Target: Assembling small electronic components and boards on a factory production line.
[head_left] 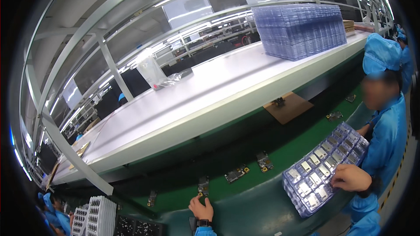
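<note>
My left hand [201, 209], with a dark watch on its wrist, reaches to the near end of a small circuit board [203, 185] on the green belt [169, 195]. Its fingers are slightly apart, the tips at the board's lower edge; whether they touch it I cannot tell. At the right, my right hand [352, 178] is over a clear plastic blister tray [292, 199] holding rows of silvery rectangular parts [315, 178]. Thumb and fingers are pinched together at one compartment, and what is between them is hidden. The tray looks stacked on others and lies tilted.
More circuit boards [237, 173] lie along the belt. Above it runs a long white shelf [183, 109] with a tall stack of clear trays [302, 32]. A brown board [288, 108] sits beneath the shelf. A co-worker in blue [389, 126] is close at right; white trays [99, 216] stand lower left.
</note>
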Motion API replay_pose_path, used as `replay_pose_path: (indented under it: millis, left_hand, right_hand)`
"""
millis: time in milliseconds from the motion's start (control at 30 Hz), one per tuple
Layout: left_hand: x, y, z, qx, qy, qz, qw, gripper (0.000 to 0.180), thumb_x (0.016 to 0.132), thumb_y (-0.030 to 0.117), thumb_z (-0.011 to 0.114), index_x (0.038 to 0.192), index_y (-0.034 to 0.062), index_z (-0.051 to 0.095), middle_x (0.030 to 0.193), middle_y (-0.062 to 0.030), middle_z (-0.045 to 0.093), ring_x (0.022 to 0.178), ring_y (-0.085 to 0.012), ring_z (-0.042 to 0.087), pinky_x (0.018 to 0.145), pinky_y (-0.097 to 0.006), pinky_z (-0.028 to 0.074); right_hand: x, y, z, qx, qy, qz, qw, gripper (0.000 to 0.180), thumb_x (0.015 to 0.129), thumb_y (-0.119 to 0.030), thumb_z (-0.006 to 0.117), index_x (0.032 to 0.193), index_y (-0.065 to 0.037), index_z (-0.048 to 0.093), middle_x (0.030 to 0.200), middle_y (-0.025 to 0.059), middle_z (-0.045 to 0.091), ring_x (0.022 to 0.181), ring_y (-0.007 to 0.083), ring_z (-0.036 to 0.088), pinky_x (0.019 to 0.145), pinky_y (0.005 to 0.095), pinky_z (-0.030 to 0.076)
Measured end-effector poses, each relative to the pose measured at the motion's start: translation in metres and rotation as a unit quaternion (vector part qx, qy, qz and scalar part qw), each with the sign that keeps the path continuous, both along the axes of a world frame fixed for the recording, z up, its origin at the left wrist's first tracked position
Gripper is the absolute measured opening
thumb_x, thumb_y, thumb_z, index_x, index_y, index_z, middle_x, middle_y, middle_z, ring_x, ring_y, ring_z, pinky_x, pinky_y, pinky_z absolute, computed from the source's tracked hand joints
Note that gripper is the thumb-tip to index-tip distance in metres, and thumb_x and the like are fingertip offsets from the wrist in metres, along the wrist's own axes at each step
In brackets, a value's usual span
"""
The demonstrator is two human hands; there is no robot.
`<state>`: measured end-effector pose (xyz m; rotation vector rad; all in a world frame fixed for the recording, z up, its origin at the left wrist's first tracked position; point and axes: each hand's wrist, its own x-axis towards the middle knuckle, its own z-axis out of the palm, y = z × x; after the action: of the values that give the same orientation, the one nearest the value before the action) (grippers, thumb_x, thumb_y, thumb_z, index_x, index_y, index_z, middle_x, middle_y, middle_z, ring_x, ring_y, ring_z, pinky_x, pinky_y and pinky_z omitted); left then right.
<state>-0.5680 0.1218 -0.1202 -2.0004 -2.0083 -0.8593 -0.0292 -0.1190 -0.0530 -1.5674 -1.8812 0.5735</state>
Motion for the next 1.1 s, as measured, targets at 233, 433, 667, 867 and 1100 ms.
replay_pose_path:
  millis: [233, 433, 667, 867, 1100]
  left_hand:
    - [-0.003, 0.061, -0.011, -0.082, -0.044, 0.074, 0.993, 0.065, 0.069, 0.037, 0.087, 0.113, 0.0016, 0.057, 0.125, -0.0142, 0.056, 0.127, -0.0348, 0.043, 0.111, -0.056, 0.022]
    - [-0.022, 0.054, 0.005, 0.021, -0.245, -0.056, 0.968, 0.041, 0.083, 0.006, 0.066, 0.122, 0.0046, 0.054, 0.092, -0.0199, 0.067, 0.084, -0.0383, 0.065, 0.079, -0.044, 0.052]
    - [0.044, -0.042, 0.16, -0.075, -0.259, -0.318, 0.909, 0.017, 0.095, 0.008, 0.051, 0.094, -0.0032, 0.063, 0.087, -0.0141, 0.06, 0.07, -0.0212, 0.061, 0.062, -0.029, 0.048]
    - [0.066, -0.071, 0.179, -0.043, -0.212, -0.388, 0.896, 0.019, 0.098, 0.011, 0.051, 0.092, -0.0028, 0.063, 0.083, -0.0132, 0.058, 0.059, -0.0207, 0.058, 0.054, -0.029, 0.046]
    - [0.071, -0.074, 0.18, -0.068, -0.225, -0.317, 0.919, 0.018, 0.097, 0.009, 0.051, 0.088, -0.0039, 0.062, 0.084, -0.0157, 0.06, 0.071, -0.0272, 0.059, 0.067, -0.034, 0.048]
  right_hand:
    - [-0.097, -0.009, 0.036, 0.085, 0.278, 0.277, 0.916, 0.016, 0.087, -0.003, 0.074, 0.102, 0.0, 0.075, 0.092, 0.0124, 0.073, 0.082, 0.0191, 0.073, 0.075, 0.0269, 0.059]
    - [-0.28, 0.062, 0.007, -0.097, 0.419, 0.14, 0.892, 0.014, 0.088, -0.011, 0.072, 0.095, 0.002, 0.074, 0.089, 0.0127, 0.071, 0.075, 0.0218, 0.069, 0.066, 0.0335, 0.054]
    - [-0.3, 0.124, 0.063, 0.062, 0.49, 0.057, 0.868, 0.02, 0.094, -0.003, 0.064, 0.113, 0.002, 0.068, 0.097, 0.012, 0.072, 0.084, 0.0142, 0.072, 0.072, 0.0252, 0.058]
    - [-0.311, 0.157, 0.069, 0.195, 0.427, 0.103, 0.877, 0.018, 0.091, -0.003, 0.069, 0.107, 0.004, 0.07, 0.104, 0.0121, 0.069, 0.083, 0.0143, 0.071, 0.072, 0.0265, 0.059]
    - [-0.303, 0.168, 0.06, 0.337, 0.319, 0.056, 0.884, 0.024, 0.078, -0.006, 0.081, 0.101, 0.0, 0.074, 0.106, 0.0113, 0.07, 0.085, 0.0183, 0.072, 0.072, 0.0254, 0.06]
